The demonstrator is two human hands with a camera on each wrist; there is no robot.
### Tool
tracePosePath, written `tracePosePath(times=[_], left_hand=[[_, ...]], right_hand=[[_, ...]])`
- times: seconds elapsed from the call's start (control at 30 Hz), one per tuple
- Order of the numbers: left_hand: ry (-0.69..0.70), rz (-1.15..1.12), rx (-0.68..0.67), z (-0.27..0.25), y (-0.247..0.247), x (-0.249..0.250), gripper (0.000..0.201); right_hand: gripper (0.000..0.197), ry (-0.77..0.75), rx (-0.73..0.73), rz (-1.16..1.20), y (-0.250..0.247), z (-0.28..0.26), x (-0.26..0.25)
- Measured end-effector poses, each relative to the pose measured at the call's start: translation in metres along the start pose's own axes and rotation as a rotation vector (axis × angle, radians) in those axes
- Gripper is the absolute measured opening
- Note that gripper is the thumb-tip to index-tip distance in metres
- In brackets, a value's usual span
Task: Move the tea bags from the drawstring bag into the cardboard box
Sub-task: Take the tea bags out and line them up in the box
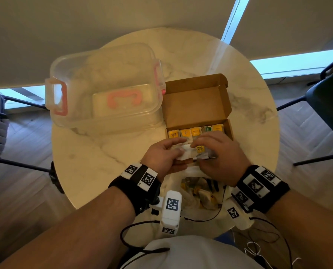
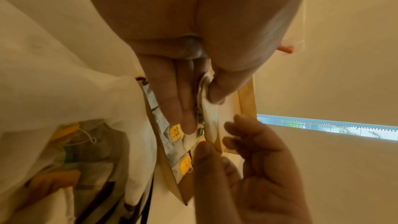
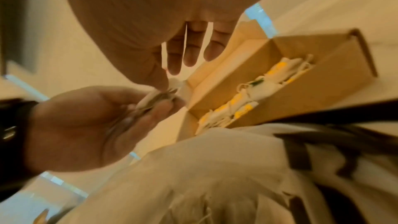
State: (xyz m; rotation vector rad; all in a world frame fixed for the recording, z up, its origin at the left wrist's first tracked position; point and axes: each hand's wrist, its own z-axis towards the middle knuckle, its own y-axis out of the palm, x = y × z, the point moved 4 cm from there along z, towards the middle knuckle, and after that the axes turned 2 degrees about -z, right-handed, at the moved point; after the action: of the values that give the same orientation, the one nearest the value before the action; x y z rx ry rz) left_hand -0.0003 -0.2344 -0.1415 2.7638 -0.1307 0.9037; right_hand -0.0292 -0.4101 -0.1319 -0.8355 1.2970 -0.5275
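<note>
The open cardboard box (image 1: 197,107) sits at the middle right of the table and holds a row of tea bags (image 1: 195,132) with yellow tags. Over its near edge, my left hand (image 1: 178,147) grips a small stack of white tea bags (image 1: 186,155) between thumb and fingers. My right hand (image 1: 197,145) pinches one tea bag of that stack by its yellow tag (image 1: 200,149). In the left wrist view, the left thumb presses the tea bags (image 2: 206,103) against the fingers. The pale drawstring bag (image 1: 198,191) lies open just below both hands, with more tea bags inside.
A clear plastic container (image 1: 105,88) with pink latches stands at the back left, touching the box. The round marble table (image 1: 88,162) ends close to my body. Dark chairs (image 1: 328,105) stand on both sides. Black cables (image 1: 134,230) hang near my wrists.
</note>
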Motion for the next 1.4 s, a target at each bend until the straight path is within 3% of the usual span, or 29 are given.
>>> tracePosePath(times=[0.1,0.2,0.3,0.4,0.53,0.73,0.83,0.97,1.07,1.2,1.3,1.4], left_hand=[[-0.02,0.017,-0.04,0.001,0.006,0.002,0.025],[-0.045,-0.021,-0.022,0.003,0.006,0.002,0.031],[-0.066,-0.063,0.017,0.004,0.001,0.001,0.034],[-0.091,-0.066,0.04,0.004,-0.008,-0.002,0.036],[-0.087,0.028,0.041,0.002,-0.017,-0.007,0.051],[-0.056,0.091,0.031,0.003,-0.024,-0.015,0.023],[-0.05,0.117,0.011,0.005,-0.027,-0.017,0.022],[-0.021,0.173,0.011,0.007,-0.028,-0.02,0.019],[0.014,0.221,0.045,0.007,-0.03,-0.021,0.018],[0.134,0.412,0.12,0.007,-0.033,-0.016,0.018],[0.233,0.529,0.144,0.006,-0.031,-0.007,0.017],[0.282,0.551,0.125,0.005,-0.021,0.004,0.019]], right_hand=[[0.025,-0.107,-0.079,-0.08,0.006,0.001,-0.008],[0.012,-0.01,-0.034,-0.038,-0.002,0.005,0.0],[0.009,0.232,-0.011,0.241,-0.007,0.002,0.008],[0.016,0.555,0.118,0.532,-0.006,0.001,0.025],[0.028,0.766,0.226,0.434,0.011,0.012,0.06],[0.012,0.785,0.111,0.214,0.037,0.037,0.063],[0.014,0.806,0.079,0.073,0.042,0.038,0.061],[0.022,0.672,0.036,-0.082,0.05,0.04,0.057],[0.02,0.61,0.05,-0.118,0.051,0.04,0.056],[0.019,0.571,-0.04,-0.19,0.05,0.041,0.053],[0.015,0.54,-0.019,-0.127,0.033,0.041,0.043],[0.006,0.54,0.063,0.209,0.01,0.03,0.028]])
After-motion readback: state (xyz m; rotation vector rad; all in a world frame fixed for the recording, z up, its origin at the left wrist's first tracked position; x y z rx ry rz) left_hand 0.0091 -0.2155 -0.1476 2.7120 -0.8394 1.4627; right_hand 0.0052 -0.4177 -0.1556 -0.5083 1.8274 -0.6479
